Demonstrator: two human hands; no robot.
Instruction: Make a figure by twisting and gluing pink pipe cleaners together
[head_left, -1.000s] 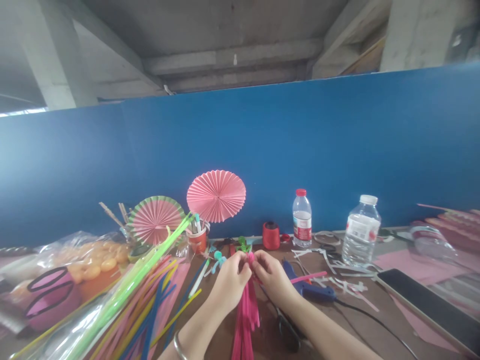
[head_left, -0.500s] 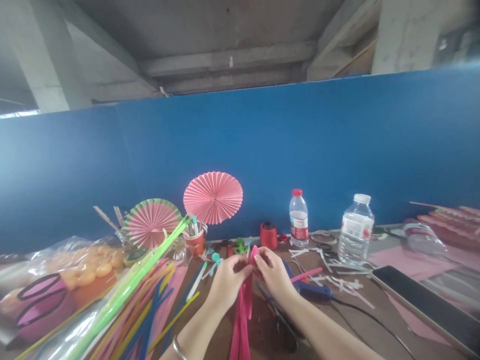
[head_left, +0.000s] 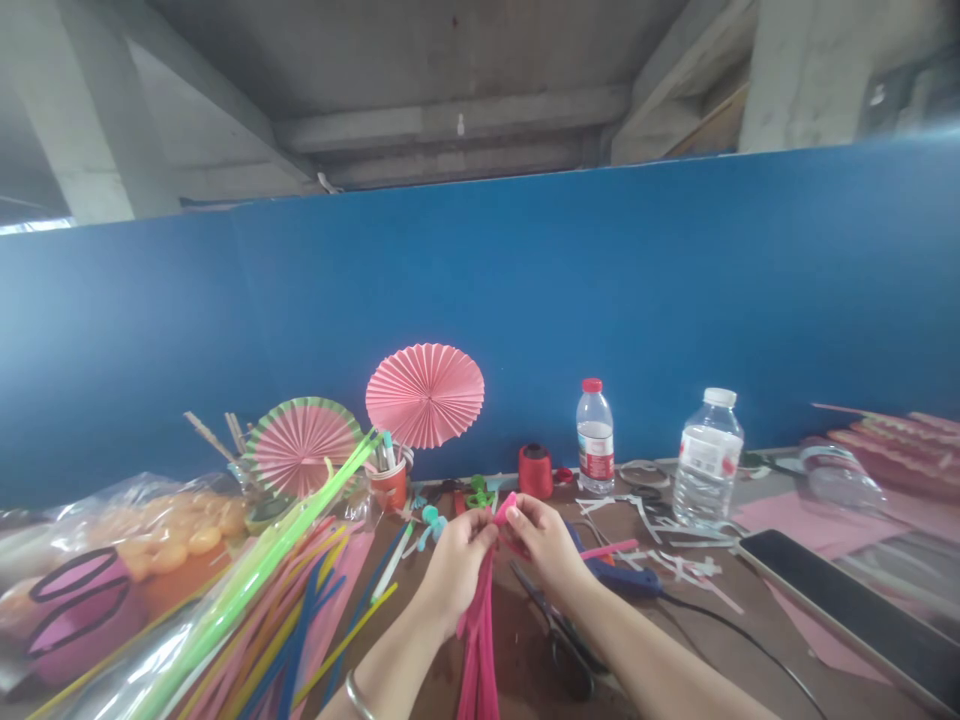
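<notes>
A broad, flat blue panel (head_left: 525,280) fills the back of my feed, and before it lies the brown tabletop (head_left: 521,660), crowded at both sides so that, I judge, the middle serves as a working lane. On the left slants a loose heap of long, thin green, yellow, blue and pink strips (head_left: 300,630), probably set there for easy picking. A narrower bundle of bright-pink strips (head_left: 478,670) runs down the middle, under the work. The round pink pleated-paper fan (head_left: 425,395) and the clear plastic bottle with a white cap (head_left: 709,475) stand at the back, likely to be out of the arms' way. Dark-handled metal scissors (head_left: 562,650) lie beside the right forearm, perhaps to be handy. I see the left hand (head_left: 459,565) and right hand (head_left: 553,548) nearly meeting above the bundle; each grip is pinching, thumb against fingers, on one small bright-pink piece (head_left: 507,507) between them, presumably for fine control from both ends. I cannot tell whether that piece joins the bundle below.
</notes>
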